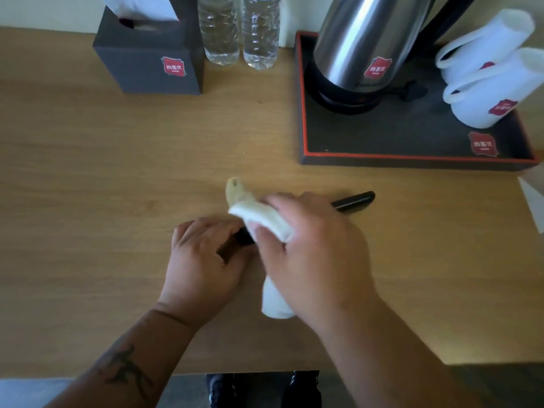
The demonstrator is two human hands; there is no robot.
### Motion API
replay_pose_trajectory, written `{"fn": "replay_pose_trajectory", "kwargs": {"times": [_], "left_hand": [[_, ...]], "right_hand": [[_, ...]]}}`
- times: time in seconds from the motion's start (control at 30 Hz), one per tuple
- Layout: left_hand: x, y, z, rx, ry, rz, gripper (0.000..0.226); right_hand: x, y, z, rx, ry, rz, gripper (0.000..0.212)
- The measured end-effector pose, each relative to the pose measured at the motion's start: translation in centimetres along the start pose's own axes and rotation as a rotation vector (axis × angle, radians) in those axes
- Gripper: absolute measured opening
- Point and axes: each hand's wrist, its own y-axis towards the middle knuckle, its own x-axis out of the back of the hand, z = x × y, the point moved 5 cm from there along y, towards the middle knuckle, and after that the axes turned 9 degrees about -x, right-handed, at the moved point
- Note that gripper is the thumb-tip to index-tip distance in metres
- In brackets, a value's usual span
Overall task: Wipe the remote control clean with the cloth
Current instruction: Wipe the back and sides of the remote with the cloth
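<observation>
The wiping looks under way rather than finished. The remote control [354, 201] lies on the counter [103, 201] just in front of the black tray [412, 160], and most of it is hidden under the hands; only its far end and a dark sliver near the left fingers show. The left hand [203, 260] closes narrowly on the near end of the remote control, holding it steady. The right hand [306, 245] clasps the cloth [259, 216], pressed over the middle of the remote control, with loose cloth spilling past both sides of the hand. How clean the covered part is cannot be told; the exposed far end seems not yet reached.

Counted: one remote control, one cloth, two hands. On the tray stand one kettle [362, 39] and two white cups [485, 83]. Left of the tray are two water bottles [238, 28] and, further left, one tissue box [147, 60].
</observation>
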Motion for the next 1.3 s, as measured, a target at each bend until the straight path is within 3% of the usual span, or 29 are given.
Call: {"fn": "replay_pose_trajectory", "kwargs": {"times": [0.1, 0.17, 0.3, 0.47, 0.67, 0.8, 0.93, 1.07, 1.23, 1.3], "left_hand": [[-0.1, -0.2, 0.2, 0.005, 0.0, 0.01, 0.014], [-0.1, -0.1, 0.3, 0.021, -0.024, 0.014, 0.013], [0.1, -0.1, -0.1, 0.034, -0.055, 0.033, 0.042], [0.1, -0.3, 0.2, 0.065, -0.11, 0.07, 0.043], [0.4, -0.3, 0.3, 0.109, -0.115, 0.128, 0.042], [0.2, 0.6, -1.3, 0.018, -0.072, 0.209, 0.048], [-2.1, 2.9, -4.2, -0.108, 0.102, 0.332, 0.05], [-2.6, 4.0, -4.2, -0.092, 0.169, 0.348, 0.053], [-2.3, 4.7, -2.5, -0.023, 0.157, 0.441, 0.078], [-2.4, 4.9, -1.9, 0.01, 0.106, 0.471, 0.077]], "right_hand": [[-3.2, -0.8, 1.4, 0.077, -0.017, 0.047, 0.029], [-3.0, 0.1, -0.9, -0.012, 0.029, 0.006, 0.028], [-0.9, 1.9, -6.4, -0.225, 0.102, 0.03, 0.018], [2.1, 3.2, -12.1, -0.489, 0.325, 0.035, 0.007], [2.7, 3.3, -16.0, -0.723, 0.572, 0.004, 0.01], [2.3, 3.3, -16.6, -0.724, 0.569, 0.046, 0.009], [1.7, 3.8, -16.9, -0.711, 0.406, 0.085, 0.012], [1.4, 3.7, -16.9, -0.647, 0.22, 0.063, 0.013], [1.7, 3.5, -17.2, -0.626, 0.21, 0.069, 0.014], [1.8, 3.3, -17.3, -0.623, 0.224, 0.074, 0.014]]}}
